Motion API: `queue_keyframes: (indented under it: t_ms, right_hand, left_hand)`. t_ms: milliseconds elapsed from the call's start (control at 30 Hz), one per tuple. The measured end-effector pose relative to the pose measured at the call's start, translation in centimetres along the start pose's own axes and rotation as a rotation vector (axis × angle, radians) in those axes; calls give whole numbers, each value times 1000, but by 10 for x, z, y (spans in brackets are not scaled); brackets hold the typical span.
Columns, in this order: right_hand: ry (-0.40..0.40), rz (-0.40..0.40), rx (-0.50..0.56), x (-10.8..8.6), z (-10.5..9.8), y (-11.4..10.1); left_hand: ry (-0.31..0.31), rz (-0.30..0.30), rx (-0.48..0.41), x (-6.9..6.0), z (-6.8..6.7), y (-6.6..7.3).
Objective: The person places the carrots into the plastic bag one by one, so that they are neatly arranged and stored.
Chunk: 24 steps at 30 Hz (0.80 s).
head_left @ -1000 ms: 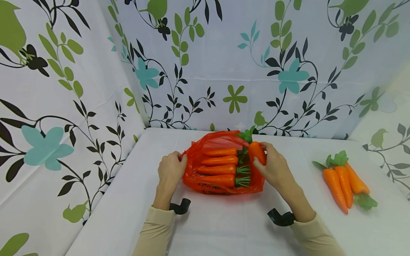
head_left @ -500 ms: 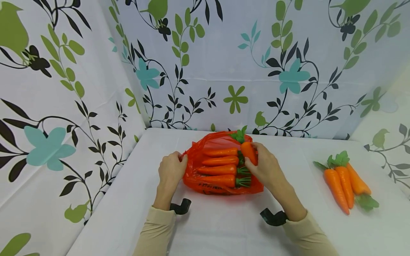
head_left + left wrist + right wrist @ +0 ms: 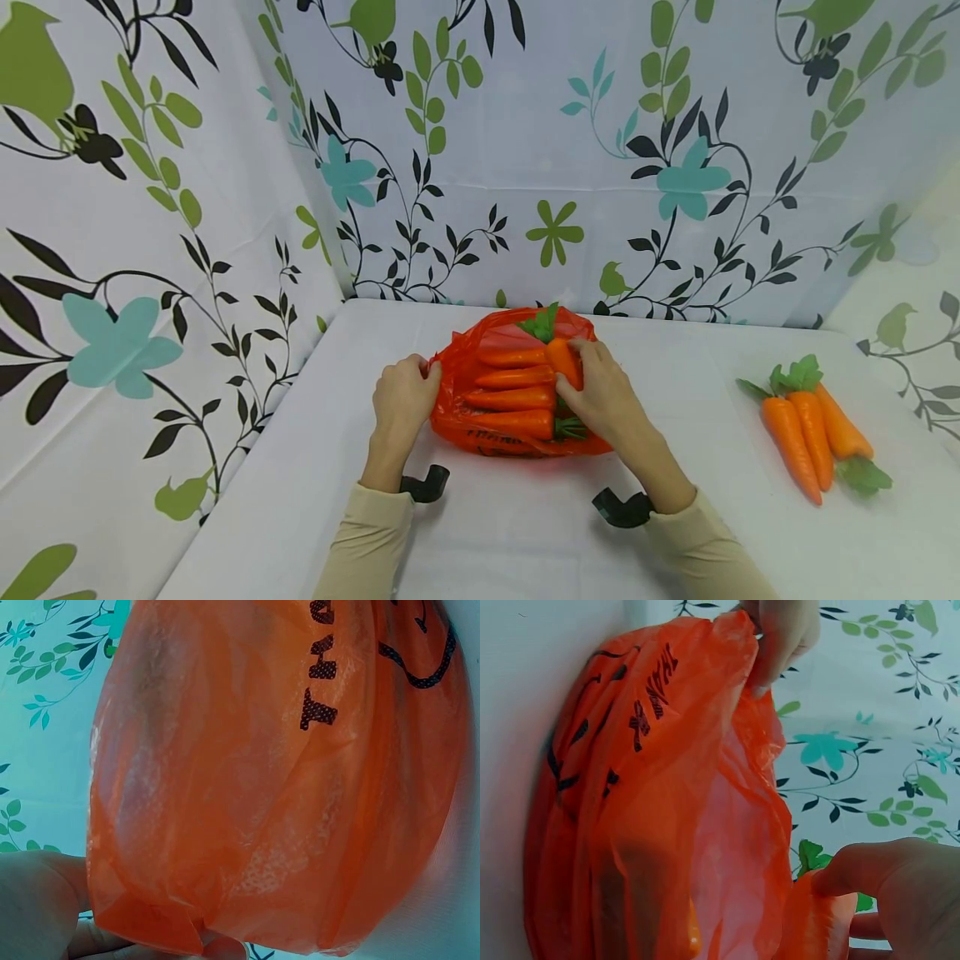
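A red plastic bag [image 3: 502, 325] with black printing lies on the table with its mouth open. Several orange carrots [image 3: 517, 398] lie in it side by side, green tops toward the right. My left hand [image 3: 402, 398] pinches the bag's left edge, thumb against the plastic, as the left wrist view also shows at the bag's [image 3: 225, 825] lower edge. My right hand [image 3: 606, 392] grips another carrot [image 3: 563, 360] between thumb and fingers, over the right part of the bag. Its leafy top points away from me. In the right wrist view this carrot [image 3: 815, 922] is partly cut off.
To the right on the white table [image 3: 510, 533] lie 3 loose carrots [image 3: 813, 433] bunched together, with leafy tops. Patterned cloth [image 3: 480, 167] hangs behind the table and along its left and right sides.
My right hand has moved left with the carrot, from the bag's right rim to over the carrots inside. The left hand has kept its pinch on the bag's edge.
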State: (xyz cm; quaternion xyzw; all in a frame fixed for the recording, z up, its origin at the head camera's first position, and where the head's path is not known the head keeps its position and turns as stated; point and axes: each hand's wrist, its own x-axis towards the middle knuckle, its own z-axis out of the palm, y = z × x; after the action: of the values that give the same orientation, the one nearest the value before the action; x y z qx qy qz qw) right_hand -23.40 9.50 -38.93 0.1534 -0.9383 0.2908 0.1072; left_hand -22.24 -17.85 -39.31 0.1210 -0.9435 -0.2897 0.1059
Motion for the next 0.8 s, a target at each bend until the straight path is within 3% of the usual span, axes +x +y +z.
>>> queue_keyframes:
  t_ms: [467,800]
  right_hand:
    - [-105,-25,-120,0,15,-10]
    - [-156,-163,-175,-1,27,-12]
  left_hand:
    - [-1,4,-2,0,-1,0]
    - [7,8,-5,0,0,0]
